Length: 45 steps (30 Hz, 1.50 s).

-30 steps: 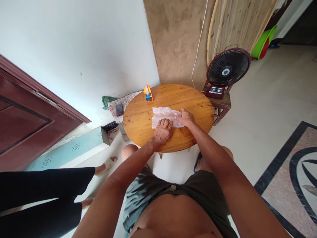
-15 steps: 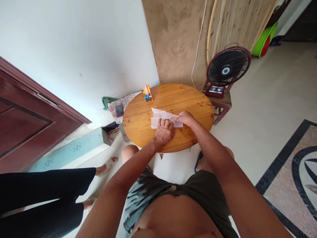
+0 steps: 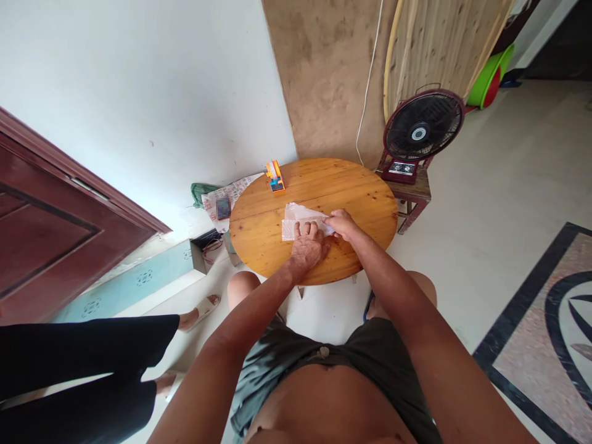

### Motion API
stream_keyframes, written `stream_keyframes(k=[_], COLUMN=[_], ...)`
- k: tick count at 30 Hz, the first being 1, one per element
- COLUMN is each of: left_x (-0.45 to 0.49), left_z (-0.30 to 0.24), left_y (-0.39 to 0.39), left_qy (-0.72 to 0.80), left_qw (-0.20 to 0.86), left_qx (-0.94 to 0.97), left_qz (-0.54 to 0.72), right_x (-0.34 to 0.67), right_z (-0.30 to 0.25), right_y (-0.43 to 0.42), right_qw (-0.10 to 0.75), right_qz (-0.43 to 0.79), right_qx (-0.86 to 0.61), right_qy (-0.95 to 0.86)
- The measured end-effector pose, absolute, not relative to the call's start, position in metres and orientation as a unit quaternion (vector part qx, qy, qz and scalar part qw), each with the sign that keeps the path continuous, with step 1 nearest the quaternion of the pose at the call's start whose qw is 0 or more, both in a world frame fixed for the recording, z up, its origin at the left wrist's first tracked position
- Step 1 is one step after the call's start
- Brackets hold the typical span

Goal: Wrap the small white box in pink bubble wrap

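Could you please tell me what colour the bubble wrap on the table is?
The bubble wrap is translucent, pale pinkish white, seen in the head view.

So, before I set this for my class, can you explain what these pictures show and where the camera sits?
There's no machine: one camera, worn on a person's head, looks forward and down at their own bare hands. On the wooden table are a partly folded sheet of bubble wrap and an orange thing, probably a tape dispenser. The left hand rests on the wrap; the right hand pinches its right end.
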<state>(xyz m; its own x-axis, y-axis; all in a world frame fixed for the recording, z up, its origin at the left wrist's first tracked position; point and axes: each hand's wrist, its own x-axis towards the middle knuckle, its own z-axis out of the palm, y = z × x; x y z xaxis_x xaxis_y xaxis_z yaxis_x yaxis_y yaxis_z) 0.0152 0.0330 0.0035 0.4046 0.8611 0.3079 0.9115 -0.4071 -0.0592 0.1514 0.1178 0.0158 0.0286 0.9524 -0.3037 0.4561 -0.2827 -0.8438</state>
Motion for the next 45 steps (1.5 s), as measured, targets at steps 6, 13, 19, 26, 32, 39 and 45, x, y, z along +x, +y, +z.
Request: stream_keyframes(k=[6, 13, 19, 26, 32, 39, 45], left_x=[-0.003, -0.018, -0.020, -0.008, 0.018, 0.028, 0.027], left_z=[-0.001, -0.003, 0.004, 0.017, 0.018, 0.008, 0.014], left_y=[0.035, 0.043, 0.044, 0.047, 0.059, 0.067, 0.059], left_qy=[-0.486, -0.451, -0.454, -0.505, -0.582, -0.601, -0.586], left_qw=[0.098, 0.056, 0.038, 0.056, 0.083, 0.104, 0.102], left_qx=[-0.852, -0.866, -0.868, -0.846, -0.795, -0.780, -0.792], left_qz=[-0.170, -0.209, -0.196, -0.161, -0.145, -0.142, -0.139], right_x=[0.147, 0.134, 0.127, 0.145, 0.157, 0.160, 0.158], right_z=[0.022, 0.024, 0.020, 0.015, 0.015, 0.013, 0.012], right_y=[0.116, 0.119, 0.121, 0.119, 0.117, 0.121, 0.123], right_qw=[0.325, 0.345, 0.349, 0.331, 0.301, 0.262, 0.218], right_qz=[0.484, 0.524, 0.526, 0.493, 0.453, 0.473, 0.406], right_qx=[-0.648, -0.631, -0.633, -0.660, -0.676, -0.663, -0.681], right_qy=[-0.491, -0.456, -0.448, -0.460, -0.498, -0.517, -0.570])
